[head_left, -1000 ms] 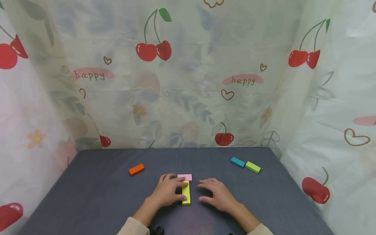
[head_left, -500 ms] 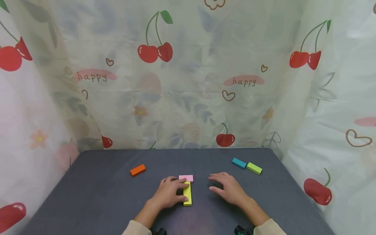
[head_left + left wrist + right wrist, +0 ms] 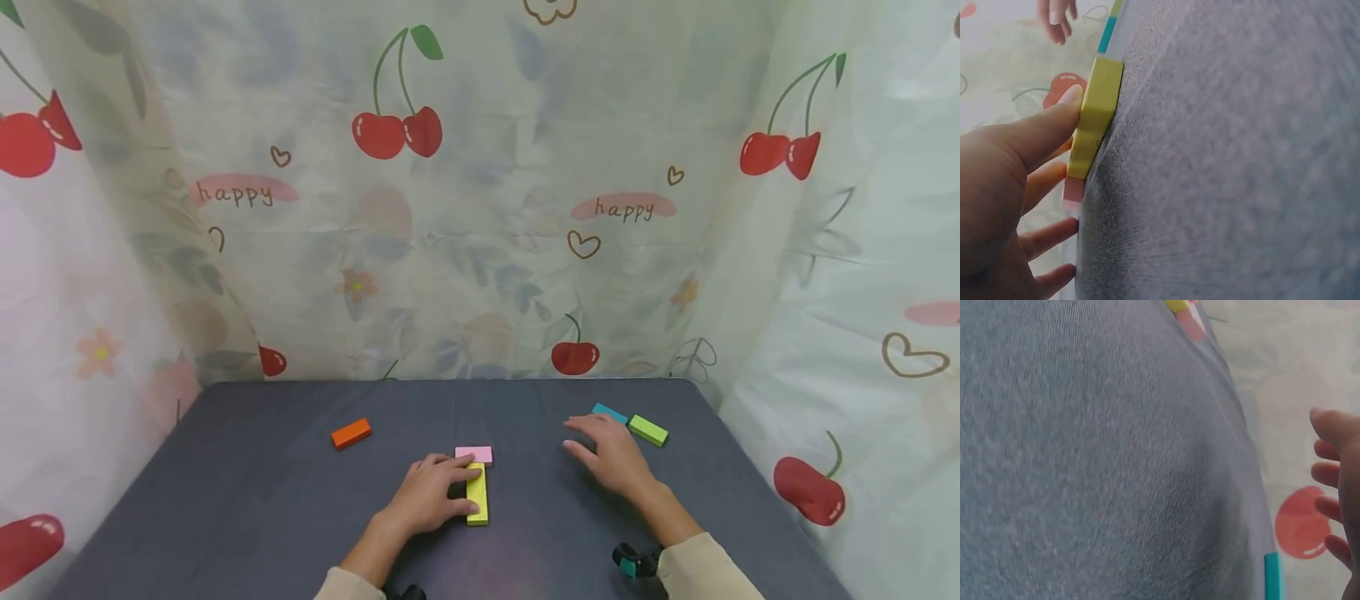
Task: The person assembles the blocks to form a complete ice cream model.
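Note:
A yellow block (image 3: 476, 493) lies lengthwise on the dark grey cloth, its far end against a pink block (image 3: 482, 454) set crosswise. My left hand (image 3: 426, 495) rests on the yellow block, thumb at the near end and fingers toward the far end. In the left wrist view the thumb touches that block's top, with the other fingers spread beside it. My right hand (image 3: 613, 458) hovers with loosely extended fingers just in front of a blue block (image 3: 606, 410), partly covering it. Nothing is in this hand; the right wrist view shows its fingers apart from the blue block (image 3: 1272, 575).
A lime green block (image 3: 648, 430) lies just right of the blue one. Off to the left is an orange block (image 3: 351, 433). Cherry-printed curtains (image 3: 480, 208) stand behind and at both sides of the table. A dark wrist strap (image 3: 636, 562) shows by the right sleeve.
My right hand has moved away from the yellow block, rightward and farther out, to the blue block. My left hand has stayed on the yellow block.

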Available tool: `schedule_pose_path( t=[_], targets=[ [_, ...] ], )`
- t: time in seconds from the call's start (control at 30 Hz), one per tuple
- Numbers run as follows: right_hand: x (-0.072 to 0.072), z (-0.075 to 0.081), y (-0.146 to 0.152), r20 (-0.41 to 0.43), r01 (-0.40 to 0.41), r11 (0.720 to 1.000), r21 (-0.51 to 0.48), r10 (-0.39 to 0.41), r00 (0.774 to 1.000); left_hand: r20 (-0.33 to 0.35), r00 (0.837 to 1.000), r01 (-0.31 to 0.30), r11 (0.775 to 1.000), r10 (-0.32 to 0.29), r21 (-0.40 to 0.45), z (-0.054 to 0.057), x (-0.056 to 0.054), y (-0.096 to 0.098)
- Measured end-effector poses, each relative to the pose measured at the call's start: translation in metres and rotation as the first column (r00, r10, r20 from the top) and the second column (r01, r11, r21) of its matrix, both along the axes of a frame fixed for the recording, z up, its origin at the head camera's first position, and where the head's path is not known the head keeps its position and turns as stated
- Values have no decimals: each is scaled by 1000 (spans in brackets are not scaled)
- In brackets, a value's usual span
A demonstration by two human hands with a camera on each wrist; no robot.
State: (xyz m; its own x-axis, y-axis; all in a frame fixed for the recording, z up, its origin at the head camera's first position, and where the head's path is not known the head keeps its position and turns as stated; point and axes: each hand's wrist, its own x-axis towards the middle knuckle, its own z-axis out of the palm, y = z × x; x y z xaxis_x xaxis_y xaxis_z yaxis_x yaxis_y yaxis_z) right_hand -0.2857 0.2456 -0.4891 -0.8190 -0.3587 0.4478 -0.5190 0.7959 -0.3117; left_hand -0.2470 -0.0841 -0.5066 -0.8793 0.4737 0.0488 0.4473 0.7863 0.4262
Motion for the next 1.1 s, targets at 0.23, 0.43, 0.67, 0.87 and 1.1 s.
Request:
schedule_pose_path(
  t=[0.23, 0.43, 0.67, 0.87, 1.1],
  targets=[
    [-12, -10, 11, -12, 116, 993, 32, -116, 993, 13, 1000, -12, 1000, 11, 23, -3, 0, 0],
    [-24, -23, 24, 2, 176, 982, 70, -177, 984, 31, 999, -18, 999, 17, 34, -4, 0, -1],
    [-35, -32, 39, 3, 264, 957, 120, -266, 964, 23, 1000, -21, 999, 20, 25, -4, 0, -1],
    [-39, -31, 48, 28, 291, 944, 154, -298, 954, 5, 1000, -18, 1000, 18, 21, -3, 0, -1],
    [-39, -30, 49, 62, 305, 934, 185, -321, 945, 9, 1000, -12, 999, 12, 31, -2, 1, -1]
  ],
)
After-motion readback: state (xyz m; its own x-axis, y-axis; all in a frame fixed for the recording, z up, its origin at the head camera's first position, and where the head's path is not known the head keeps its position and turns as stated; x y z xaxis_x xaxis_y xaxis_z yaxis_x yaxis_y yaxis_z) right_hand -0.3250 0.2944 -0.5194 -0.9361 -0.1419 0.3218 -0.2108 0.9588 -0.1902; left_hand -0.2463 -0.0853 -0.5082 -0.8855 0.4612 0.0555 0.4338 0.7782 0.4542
